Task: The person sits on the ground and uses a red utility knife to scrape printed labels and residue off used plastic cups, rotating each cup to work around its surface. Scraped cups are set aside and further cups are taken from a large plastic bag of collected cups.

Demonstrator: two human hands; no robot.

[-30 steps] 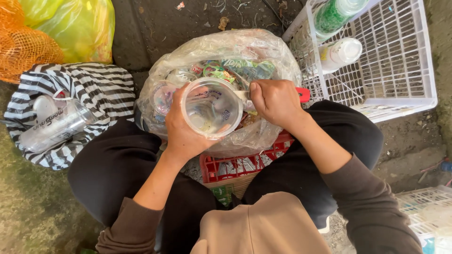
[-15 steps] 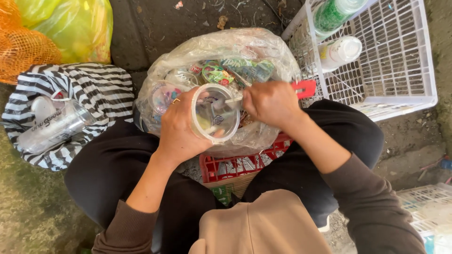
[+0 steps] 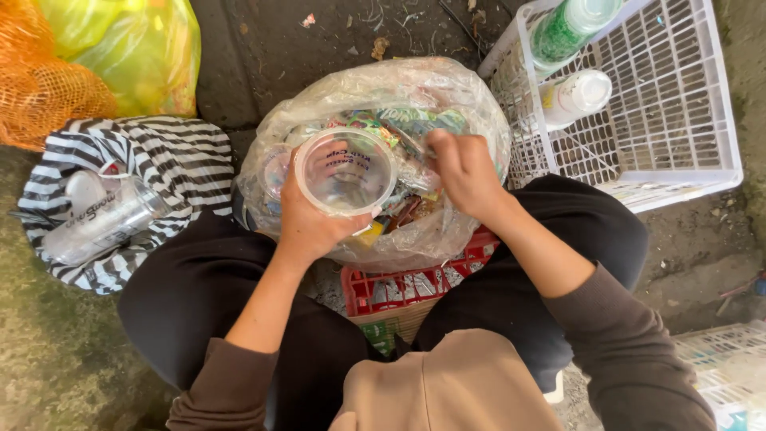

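Gripping a round, see-through plastic cup (image 3: 345, 172), the left hand (image 3: 307, 219) wraps its rim; the right hand (image 3: 463, 172) pinches inside a crinkled clear plastic bag (image 3: 455, 88), what it holds hidden.

Left hand (image 3: 307, 227) holds a clear cup (image 3: 345, 172) over the clear bag (image 3: 447, 88); right hand (image 3: 465, 172) reaches into the bag.

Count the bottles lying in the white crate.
2. A green bottle at the white crate's top left, and a white bottle just below it; none visibly hidden.
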